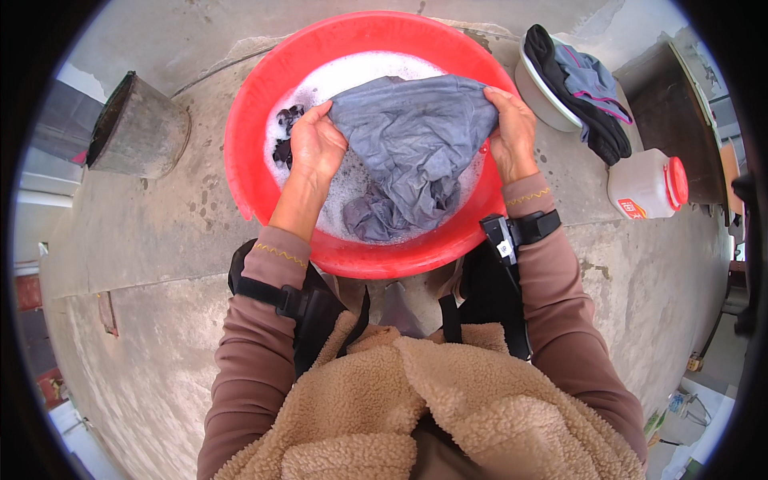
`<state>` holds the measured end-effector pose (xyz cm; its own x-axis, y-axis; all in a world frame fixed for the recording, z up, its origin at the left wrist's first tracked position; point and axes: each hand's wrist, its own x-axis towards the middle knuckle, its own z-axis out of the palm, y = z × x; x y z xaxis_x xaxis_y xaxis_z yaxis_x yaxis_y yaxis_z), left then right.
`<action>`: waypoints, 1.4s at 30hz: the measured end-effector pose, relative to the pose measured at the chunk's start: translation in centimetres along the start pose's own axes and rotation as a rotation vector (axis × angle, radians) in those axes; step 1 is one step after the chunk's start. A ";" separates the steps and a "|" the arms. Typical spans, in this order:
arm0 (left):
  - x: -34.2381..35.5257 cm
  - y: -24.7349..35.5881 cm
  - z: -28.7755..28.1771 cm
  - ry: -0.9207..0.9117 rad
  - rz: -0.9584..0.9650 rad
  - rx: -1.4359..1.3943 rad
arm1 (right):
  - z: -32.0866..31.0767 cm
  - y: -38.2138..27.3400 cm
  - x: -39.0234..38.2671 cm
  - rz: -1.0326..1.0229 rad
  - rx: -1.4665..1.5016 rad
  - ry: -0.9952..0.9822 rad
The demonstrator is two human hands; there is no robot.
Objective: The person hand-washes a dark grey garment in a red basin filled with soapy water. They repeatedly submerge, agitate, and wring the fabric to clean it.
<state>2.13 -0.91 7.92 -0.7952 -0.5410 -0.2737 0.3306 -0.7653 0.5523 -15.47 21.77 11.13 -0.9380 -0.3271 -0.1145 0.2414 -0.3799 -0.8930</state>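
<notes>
Far left: grey bucket (138, 126) lying tilted on the concrete floor (160, 232), near its left edge, apart from the basin.

Centre: red plastic basin (240, 144) on the floor, filled with soapy water (344, 76). Dark garment (286, 132) partly sunk in the suds at the basin's left side, just beside the left hand.

Left hand (316, 144): fingers closed on the left edge of the grey cloth (412, 136), thumb on top.

Grey cloth: stretched between both hands above the suds, upper part bunched and lifted, lower end trailing into the water near the basin's near rim.

Right hand (512, 128): fingers curled tight over the cloth's right edge, by the basin's right wall.

Right of basin: white bowl (538, 94) on the floor, just beside the basin rim, holding a black and grey garment pile (584, 88) that hangs over its edge. Further right: white plastic jar (644, 188) with red lid, lying on its side, apart from the bowl.
</notes>
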 end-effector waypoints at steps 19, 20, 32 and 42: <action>-3.9 -0.1 2.0 -0.268 0.102 0.443 | -0.5 0.0 0.8 0.074 0.125 -0.113; -3.8 0.1 2.1 -0.283 0.151 0.444 | -0.6 0.0 0.9 0.079 0.145 -0.147; -4.3 1.4 3.1 -0.284 0.013 0.263 | 0.2 -1.7 -0.4 0.155 -0.049 -0.312; -3.0 0.7 1.5 -0.245 0.288 0.751 | -0.3 -1.5 -0.5 -0.357 -0.818 -0.352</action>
<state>3.93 0.65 10.36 -0.8479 -0.5226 0.0888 0.1802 -0.1266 0.9754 -15.41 22.74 12.43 -0.7617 -0.6010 0.2420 -0.4177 0.1700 -0.8925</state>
